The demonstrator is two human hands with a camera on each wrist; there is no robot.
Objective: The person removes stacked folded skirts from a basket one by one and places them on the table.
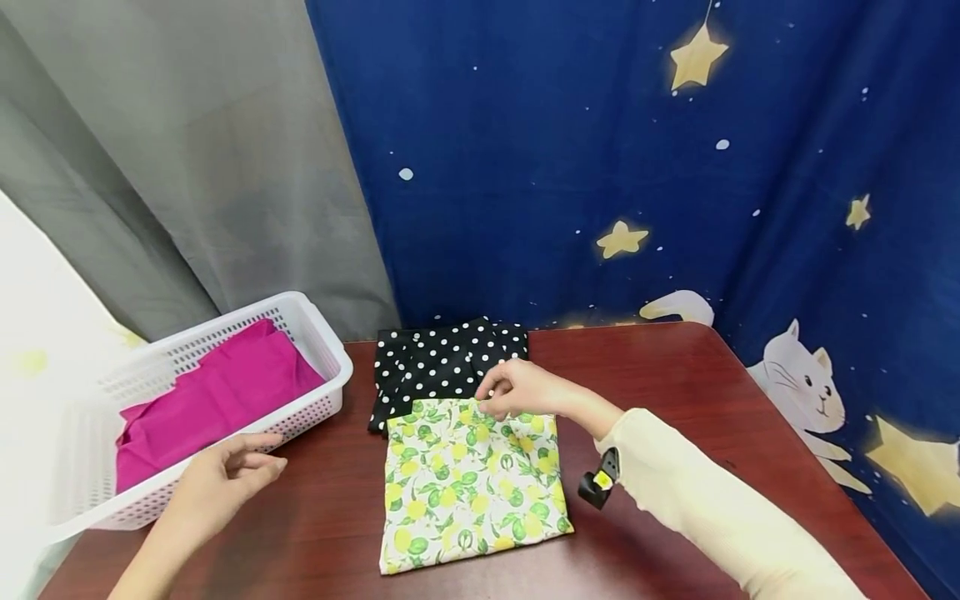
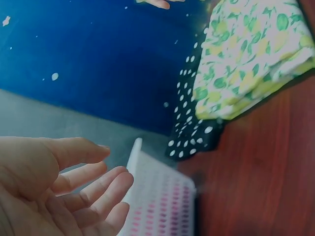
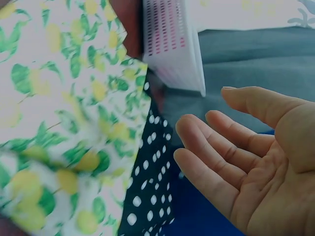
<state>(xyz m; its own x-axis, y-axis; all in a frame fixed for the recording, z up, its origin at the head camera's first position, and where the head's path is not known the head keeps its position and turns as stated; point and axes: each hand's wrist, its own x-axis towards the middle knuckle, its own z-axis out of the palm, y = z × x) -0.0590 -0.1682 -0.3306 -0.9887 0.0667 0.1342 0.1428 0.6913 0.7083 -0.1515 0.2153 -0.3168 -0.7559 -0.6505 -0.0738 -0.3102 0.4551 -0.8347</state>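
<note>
The right hand (image 1: pixel 517 387) is hovering by the far edge of the lemon-print cloth (image 1: pixel 472 492) lying on the worktop (image 1: pixel 322 517), the left hand (image 1: pixel 217 479) is hovering by the basket (image 1: pixel 322 325), fingers (image 3: pixel 206 179) of both loosely parted, holding nothing

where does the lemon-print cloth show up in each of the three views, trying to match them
Head: the lemon-print cloth lies flat, just below the picture's centre.
Left wrist: the lemon-print cloth is in the upper right, running to the picture's edge.
Right wrist: the lemon-print cloth fills most of the left side.
Shared landmark: the black polka-dot cloth, bordering it in all three.
</note>
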